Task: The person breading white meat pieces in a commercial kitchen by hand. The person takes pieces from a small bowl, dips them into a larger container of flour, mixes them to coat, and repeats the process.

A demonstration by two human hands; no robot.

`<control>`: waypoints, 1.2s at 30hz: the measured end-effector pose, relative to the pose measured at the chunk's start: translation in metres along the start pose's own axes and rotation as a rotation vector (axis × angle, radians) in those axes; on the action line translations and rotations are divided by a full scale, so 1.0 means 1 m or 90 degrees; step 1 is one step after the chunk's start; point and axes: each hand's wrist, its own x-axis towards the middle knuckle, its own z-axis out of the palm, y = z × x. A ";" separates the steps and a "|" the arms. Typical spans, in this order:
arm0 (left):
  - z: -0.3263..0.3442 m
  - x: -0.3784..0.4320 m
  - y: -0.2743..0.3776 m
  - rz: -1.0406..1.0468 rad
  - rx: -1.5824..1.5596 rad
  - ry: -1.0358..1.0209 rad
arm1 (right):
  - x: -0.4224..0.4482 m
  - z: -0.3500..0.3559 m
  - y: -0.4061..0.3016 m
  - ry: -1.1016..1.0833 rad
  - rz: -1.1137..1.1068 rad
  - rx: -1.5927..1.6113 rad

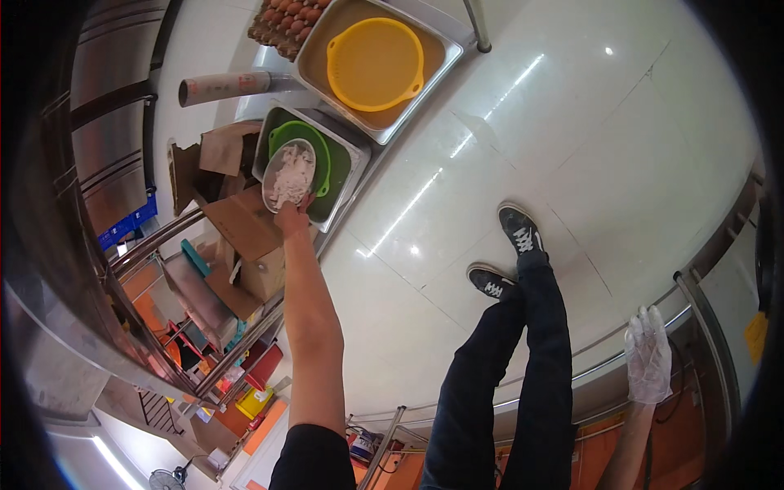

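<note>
My left hand grips the near rim of a bowl that holds a pale, lumpy, flour-like food. The bowl is tilted towards the camera, above a round green sieve or basin with side lugs. Under them is a rectangular steel pan; the bowl hides part of its inside. Off to the right, my right hand wears a clear plastic glove, fingers extended, holding nothing. Metal rack rails are behind it.
A larger steel pan holds a round yellow sieve. Beside it are a tray of brown eggs and a cardboard tube. Torn cardboard boxes stand left of my left arm. My shoes are on a glossy tiled floor.
</note>
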 end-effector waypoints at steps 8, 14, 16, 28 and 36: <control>0.008 0.010 -0.013 0.020 0.044 -0.002 | -0.012 0.001 -0.006 0.005 -0.034 0.000; -0.012 0.040 -0.007 0.045 0.174 0.021 | -0.017 0.023 0.001 0.053 -0.032 0.083; -0.012 0.045 -0.009 0.035 0.179 0.032 | -0.017 0.025 0.002 0.059 -0.029 0.110; -0.003 0.047 -0.011 0.035 0.131 0.082 | -0.027 0.058 0.009 0.096 -0.020 0.184; 0.010 0.015 -0.002 0.021 0.010 0.053 | -0.022 0.039 0.006 0.044 -0.040 0.121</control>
